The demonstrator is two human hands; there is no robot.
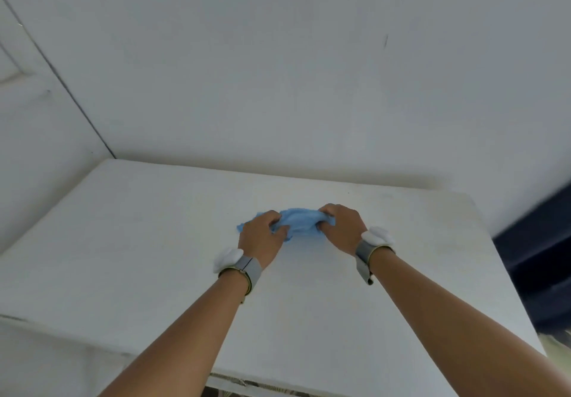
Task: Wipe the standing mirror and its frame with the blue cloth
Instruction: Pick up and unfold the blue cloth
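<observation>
Soft, even daylight fills the scene, leaving the white wall (pixel 309 57) and white table (pixel 154 242) pale grey-blue and low in contrast; no glare shows on either surface; a faint shadow runs along the wall where it meets the table's far edge. The wide lens bends straight lines, so the corner seam at left leans and the table edges splay outward; the dark shape (pixel 537 257) at the right edge is smeared with motion blur, and the whole frame is slightly soft.
</observation>
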